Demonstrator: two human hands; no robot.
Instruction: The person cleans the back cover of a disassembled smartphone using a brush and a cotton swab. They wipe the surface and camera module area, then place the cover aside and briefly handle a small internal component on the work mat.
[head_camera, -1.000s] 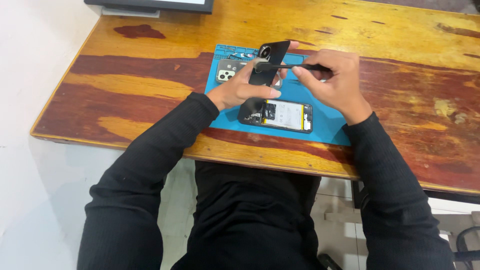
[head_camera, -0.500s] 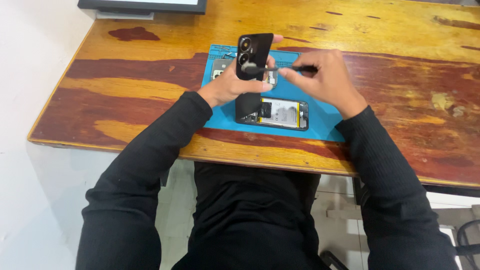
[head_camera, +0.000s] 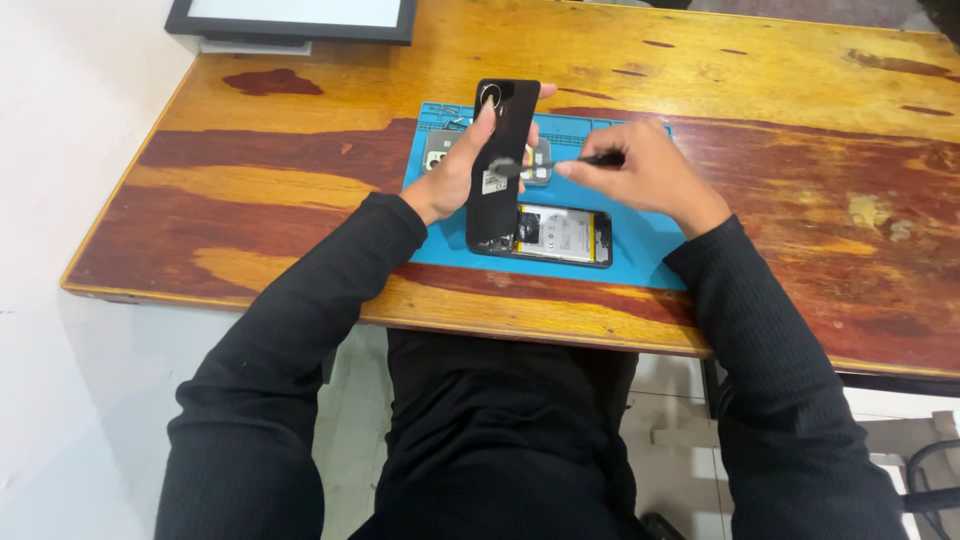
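Left hand (head_camera: 455, 175) clamps the black back cover (head_camera: 503, 160) upright; right hand (head_camera: 640, 175) pinches a thin tool (head_camera: 560, 163). Best keep the cover steady above the opened phone (head_camera: 560, 235).

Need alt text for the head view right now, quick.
The left hand holds a black back cover upright over an opened phone on a blue mat; the right hand points a thin tool at the cover.

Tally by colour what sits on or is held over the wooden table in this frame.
Black: 3 - back cover in left hand, thin tool in right hand, framed screen
Blue: 1 - work mat
Mixed: 1 - opened phone
Total: 5
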